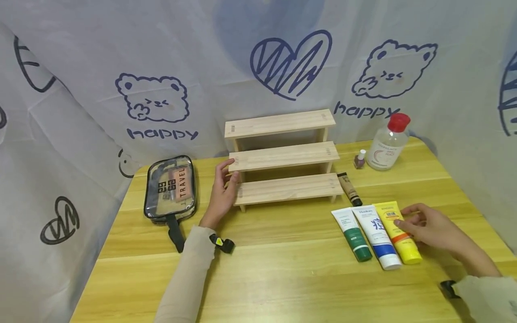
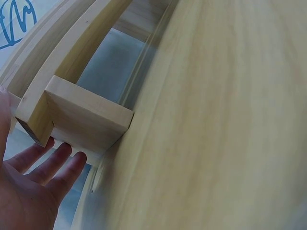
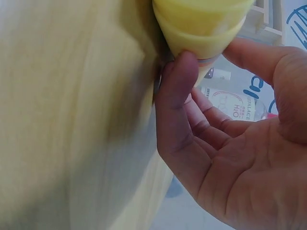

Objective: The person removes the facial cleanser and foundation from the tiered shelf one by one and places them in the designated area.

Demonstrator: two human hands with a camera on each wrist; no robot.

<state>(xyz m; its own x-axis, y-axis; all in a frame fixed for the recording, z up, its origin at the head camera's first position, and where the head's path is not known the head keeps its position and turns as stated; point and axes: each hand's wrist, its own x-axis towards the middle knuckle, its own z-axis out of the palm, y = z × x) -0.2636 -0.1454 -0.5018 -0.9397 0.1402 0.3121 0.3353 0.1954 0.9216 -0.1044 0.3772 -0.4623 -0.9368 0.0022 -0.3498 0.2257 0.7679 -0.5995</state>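
Observation:
In the head view my left hand [image 1: 223, 193] is at the left end of a three-tier wooden display rack [image 1: 284, 157]. The left wrist view shows its fingers [image 2: 72, 170] extended against the end of the rack. At the right, my right hand [image 1: 434, 226] pinches a yellow squeeze tube [image 1: 397, 235] between thumb and fingers. That tube lies on the table beside a white-and-blue tube [image 1: 375, 233] and a white-and-green tube [image 1: 351, 231], all with caps toward me. In the right wrist view, the yellow tube's cap end [image 3: 204, 21] hides the rest.
A small beige tube with a black cap [image 1: 349, 188] lies beside the rack. Behind it stand a nail polish bottle [image 1: 359, 160] and a clear bottle with a red cap [image 1: 387, 146]. A clear zip pouch [image 1: 169, 190] lies left. Printed cloth [image 1: 218, 67] hangs behind the table.

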